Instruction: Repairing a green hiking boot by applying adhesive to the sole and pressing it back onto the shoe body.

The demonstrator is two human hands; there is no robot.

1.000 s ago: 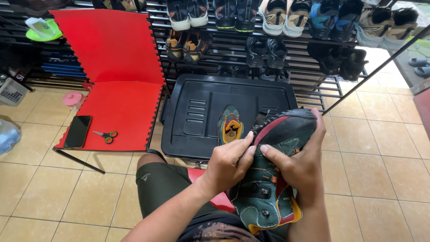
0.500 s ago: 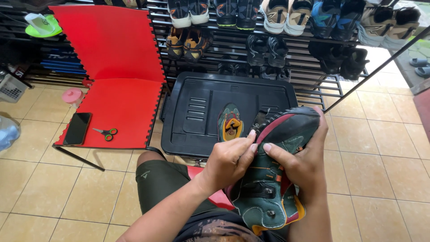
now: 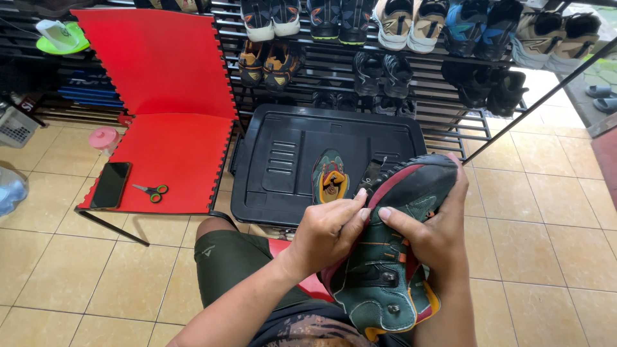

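We hold the green shoe (image 3: 385,270) on our lap. Our right hand (image 3: 430,238) grips its side, and our left hand (image 3: 331,231) pinches its tongue. Next calls for a gentle pull. Beyond the shoe lies an insole (image 3: 330,177) in the black tray (image 3: 276,167).

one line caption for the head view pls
Both hands, left hand and right hand, grip a green shoe above a black tray.

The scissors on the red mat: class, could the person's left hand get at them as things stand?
Probably not at once. The left hand is busy gripping the green shoe with the right hand. The scissors lie uncovered on the red mat, well off to the left; freeing that hand and stretching over might do.
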